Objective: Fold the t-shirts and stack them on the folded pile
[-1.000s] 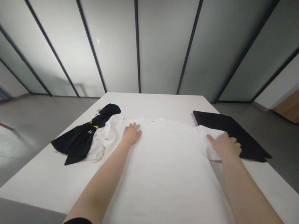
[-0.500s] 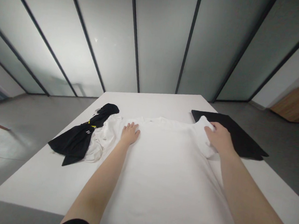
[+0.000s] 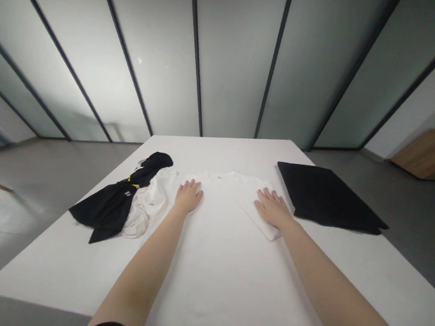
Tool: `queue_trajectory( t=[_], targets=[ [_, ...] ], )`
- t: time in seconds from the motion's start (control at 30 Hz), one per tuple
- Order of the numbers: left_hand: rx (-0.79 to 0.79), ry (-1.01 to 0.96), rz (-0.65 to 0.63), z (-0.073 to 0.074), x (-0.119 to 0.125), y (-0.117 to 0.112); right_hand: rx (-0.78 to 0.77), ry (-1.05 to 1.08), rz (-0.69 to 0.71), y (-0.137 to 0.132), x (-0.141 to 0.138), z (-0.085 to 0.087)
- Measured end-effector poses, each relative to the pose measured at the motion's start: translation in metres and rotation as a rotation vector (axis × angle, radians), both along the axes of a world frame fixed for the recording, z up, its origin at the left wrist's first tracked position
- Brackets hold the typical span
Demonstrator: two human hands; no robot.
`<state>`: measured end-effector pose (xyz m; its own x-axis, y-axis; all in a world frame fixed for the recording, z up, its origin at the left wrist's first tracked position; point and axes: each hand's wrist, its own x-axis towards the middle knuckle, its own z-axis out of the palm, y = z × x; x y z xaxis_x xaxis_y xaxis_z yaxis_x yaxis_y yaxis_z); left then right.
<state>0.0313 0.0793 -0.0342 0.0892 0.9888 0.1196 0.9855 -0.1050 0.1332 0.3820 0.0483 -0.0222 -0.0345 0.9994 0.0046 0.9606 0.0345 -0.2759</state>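
Note:
A white T-shirt (image 3: 215, 265) lies spread on the white table, its right side folded in over the body. My left hand (image 3: 188, 196) rests flat on the shirt near the collar, holding nothing. My right hand (image 3: 272, 208) presses flat on the folded-in part, with its fingers spread. Bunched white fabric (image 3: 147, 207) lies just left of my left hand, and I cannot tell whether it belongs to the shirt. Beyond it lies a crumpled black garment (image 3: 117, 202) with a small yellow detail and white lettering.
A flat black folded garment (image 3: 325, 199) lies on the table (image 3: 218, 150) to the right of my right hand. Frosted glass panels (image 3: 235, 57) stand beyond the table, above a grey floor (image 3: 420, 213). A wooden piece (image 3: 433, 160) stands at the far right.
My right hand has moved left and let go of the shirt's right side, which now lies folded inward. More of the black garment shows. My left hand has stayed in place.

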Motion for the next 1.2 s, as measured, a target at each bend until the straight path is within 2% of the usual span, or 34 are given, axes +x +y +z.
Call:
queue_trajectory(
  t=[0.07, 0.13, 0.33, 0.5, 0.6, 0.8, 0.93, 1.2],
  targets=[
    [0.001, -0.006, 0.0, -0.001, 0.0, 0.0, -0.055, -0.13, -0.022, 0.006, -0.004, -0.009],
    [-0.001, -0.013, 0.001, 0.0, 0.0, 0.0, -0.087, -0.16, -0.064, 0.014, -0.007, -0.012],
    [-0.015, -0.018, 0.003, 0.003, 0.001, -0.001, -0.083, -0.154, -0.214, 0.044, -0.02, -0.003],
    [-0.011, -0.013, 0.003, 0.004, 0.002, -0.002, -0.064, -0.133, -0.319, 0.049, -0.032, -0.001],
    [-0.003, -0.02, -0.001, 0.004, 0.002, -0.003, -0.021, -0.138, -0.281, 0.046, -0.032, -0.002],
    [-0.01, -0.017, 0.005, 0.005, 0.004, -0.003, 0.1, -0.139, -0.106, 0.037, -0.031, -0.004],
    [-0.026, -0.006, 0.004, 0.007, 0.004, -0.003, 0.047, -0.164, -0.002, 0.036, -0.035, -0.004],
    [-0.013, -0.033, 0.008, 0.004, 0.003, -0.002, -0.091, -0.194, 0.028, 0.033, -0.037, 0.002]
  ],
)
